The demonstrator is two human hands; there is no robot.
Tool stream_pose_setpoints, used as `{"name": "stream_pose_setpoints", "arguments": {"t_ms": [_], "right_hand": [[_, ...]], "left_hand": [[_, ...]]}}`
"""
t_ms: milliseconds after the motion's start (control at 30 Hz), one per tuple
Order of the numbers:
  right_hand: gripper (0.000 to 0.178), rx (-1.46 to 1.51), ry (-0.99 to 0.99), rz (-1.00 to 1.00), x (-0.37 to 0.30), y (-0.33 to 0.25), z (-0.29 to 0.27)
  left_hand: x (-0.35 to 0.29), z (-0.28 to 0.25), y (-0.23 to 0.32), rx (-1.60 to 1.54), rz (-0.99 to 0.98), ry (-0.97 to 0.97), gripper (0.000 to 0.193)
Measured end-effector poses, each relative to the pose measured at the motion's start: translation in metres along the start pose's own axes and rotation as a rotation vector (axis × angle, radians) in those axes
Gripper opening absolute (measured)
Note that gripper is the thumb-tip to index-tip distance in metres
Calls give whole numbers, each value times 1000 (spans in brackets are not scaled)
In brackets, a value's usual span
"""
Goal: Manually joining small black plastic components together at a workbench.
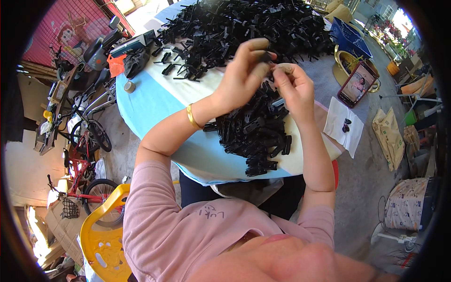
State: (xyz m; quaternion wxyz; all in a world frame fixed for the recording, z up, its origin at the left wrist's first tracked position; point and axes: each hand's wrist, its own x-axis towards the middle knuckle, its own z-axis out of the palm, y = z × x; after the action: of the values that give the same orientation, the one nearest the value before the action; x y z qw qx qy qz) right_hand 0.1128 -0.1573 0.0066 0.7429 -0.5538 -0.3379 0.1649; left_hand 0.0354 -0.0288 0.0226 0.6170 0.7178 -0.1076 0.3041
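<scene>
Two groups of black clip-like pieces [189,70] on the cloth-covered counter [145,105]. Far heap [253,28] runs along the far edge; near pile [251,129] runs from mid-counter almost to the near edge.

— Hands?

— Left hand [244,75]: raised between heap and pile, fingers curled, thumb and fingertips narrow on one small dark piece [266,57]. Motion blur, detail lost. Right hand [295,89]: thumb and forefinger close together beside it; can't tell if they grip anything.

— Progress?

— Judgement only: near pile is smaller, partly lined up, so reads as handled. Far heap is far larger and jumbled, so reads as left. If so, most remains. One piece in work. Can't confirm a difference between the groups at this resolution.

— Counts?

— Far heap: too many, overlapping. Near pile: dozens, no exact figure. Stray pieces lie on the heap's left fringe, uncounted. Right edge: one phone [359,84], one gold-coloured pot [341,70] behind it, one white sheet [334,117] with two or three tiny dark bits [346,125]. Far right corner side: one blue tray [347,37]. Left edge: one small round container [129,87], one dark bag [136,63], one orange-red bag [116,65].
</scene>
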Motion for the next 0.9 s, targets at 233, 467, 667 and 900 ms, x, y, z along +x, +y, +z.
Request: {"name": "stream_pose_setpoints", "arguments": {"t_ms": [233, 467, 667, 900], "right_hand": [[12, -356, 6, -319, 0, 2, -4], [10, -355, -25, -555, -1, -7, -5], [13, -332, -78, -499, -5, -13, -8], [15, -188, 6, -307, -5, -9, -2]], "left_hand": [[15, -22, 3, -723, -430, -5, 34], [8, -20, -6, -682, -551, -303, 37], [10, -21, -4, -804, -525, -60, 35], [5, -13, 5, -344, -419, -204, 36]]}}
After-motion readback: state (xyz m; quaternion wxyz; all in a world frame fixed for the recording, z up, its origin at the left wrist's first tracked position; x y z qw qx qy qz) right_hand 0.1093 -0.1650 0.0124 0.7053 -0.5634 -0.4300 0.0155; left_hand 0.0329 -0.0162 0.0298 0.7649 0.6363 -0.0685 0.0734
